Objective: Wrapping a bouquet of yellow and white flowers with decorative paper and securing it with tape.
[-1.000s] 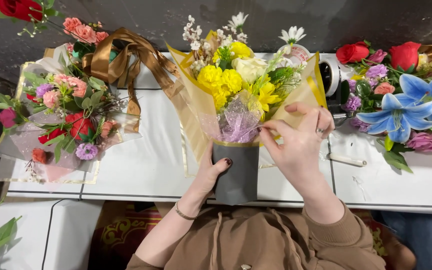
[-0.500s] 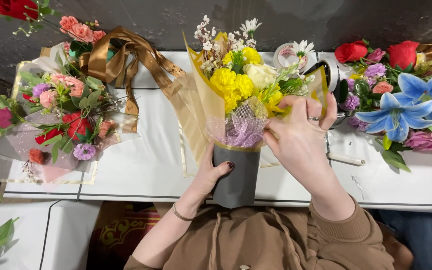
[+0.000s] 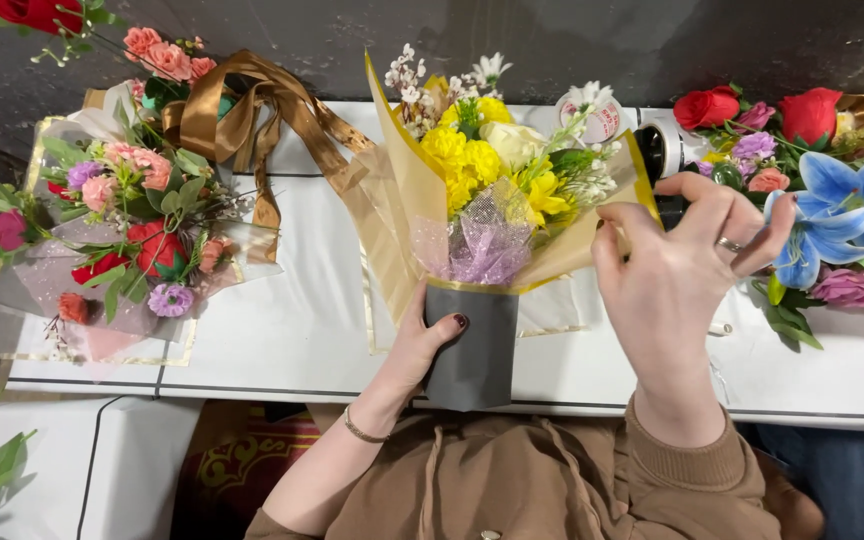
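Note:
My left hand (image 3: 420, 345) grips the grey paper base (image 3: 472, 350) of a yellow flower bouquet (image 3: 497, 165), holding it upright over the white table (image 3: 282, 330). The bouquet has yellow and white blooms, lilac mesh and translucent gold-edged wrapping (image 3: 397, 190). My right hand (image 3: 677, 270) is raised at the bouquet's right side, fingers pinching the right edge of the wrapping near the top.
A pink and red bouquet (image 3: 122, 235) with a large brown ribbon (image 3: 252, 110) lies at the left. Blue lilies and red roses (image 3: 812, 190) lie at the right. A roll of tape (image 3: 602, 115) and a black object (image 3: 664, 150) sit behind the bouquet.
The bouquet has been turned and shifted slightly, its wrapping spreading wider. My right hand has moved up and right along the wrapping's right edge. My left hand stays on the grey base.

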